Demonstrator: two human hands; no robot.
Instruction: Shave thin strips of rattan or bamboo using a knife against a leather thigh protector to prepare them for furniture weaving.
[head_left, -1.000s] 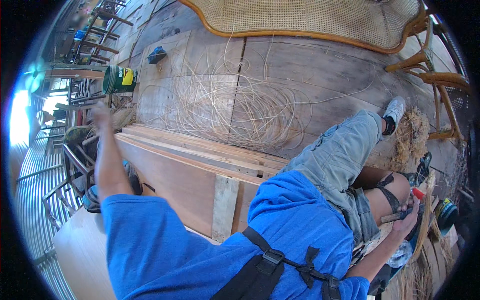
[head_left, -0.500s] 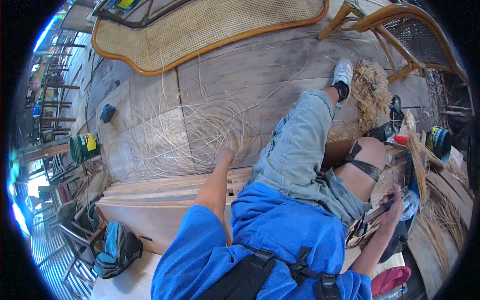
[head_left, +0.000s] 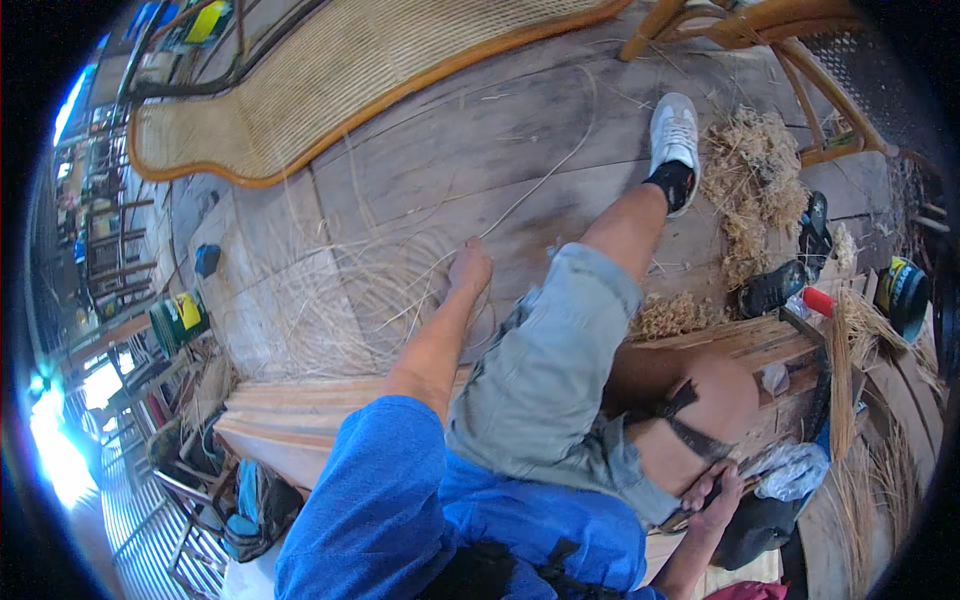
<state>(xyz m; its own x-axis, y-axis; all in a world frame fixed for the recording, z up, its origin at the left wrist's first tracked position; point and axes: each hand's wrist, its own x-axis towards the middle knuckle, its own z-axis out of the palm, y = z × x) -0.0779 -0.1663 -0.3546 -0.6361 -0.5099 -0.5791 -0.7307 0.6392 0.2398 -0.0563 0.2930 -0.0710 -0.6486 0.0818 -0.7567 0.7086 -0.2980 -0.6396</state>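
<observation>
Centrally placed left hand (head_left: 470, 267): fingers drawn together at a long, thin, pale strand (head_left: 540, 184); whether they have closed on it cannot be told.
Pale strand: on the floor, curving from the left hand toward the upper right.
Loose coil of thin, straw-coloured strands (head_left: 330, 305): spread over the grey wooden plank floor (head_left: 440, 150), left of the left hand.
Right hand (head_left: 715, 497): fingers closed around a dark, narrow tool (head_left: 711, 492), beside the person's bent knee; the tool's far end is hard to make out.
Bent knee: bound with a black strap (head_left: 695, 440).
Extended leg: foot in a white lace-up shoe (head_left: 675, 135), just beside a heap of curly, tan shavings (head_left: 745, 185).
Right margin: upright bundle of straw-coloured fibres (head_left: 843, 385); crumpled, clear plastic bag (head_left: 797, 470) near the right hand.
Upper margin: woven cane panel with a curved, orange-brown wooden rim (head_left: 330, 90).
Left margin: dark green bucket with a yellow label (head_left: 180, 320); grey-and-blue backpack (head_left: 265, 510) below it.
</observation>
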